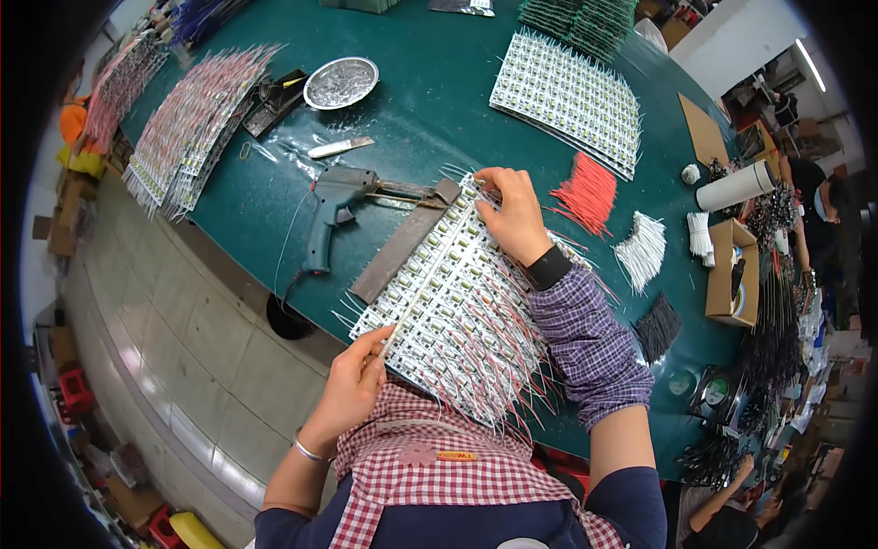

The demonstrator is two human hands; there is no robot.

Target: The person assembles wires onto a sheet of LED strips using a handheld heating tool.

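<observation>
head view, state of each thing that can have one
panel: flat on table, wires sticking out, held at both ends
left hand: pinching panel's near edge
right hand: pressing on panel's far end
solder gun: lying on its side, unheld
dish: upright, holds silvery scraps
box: open

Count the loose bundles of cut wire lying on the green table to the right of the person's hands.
3: a red bundle just right of the right hand, a white bundle further right, and a black bundle below it near the table edge. More may be hidden in the clutter.
</observation>
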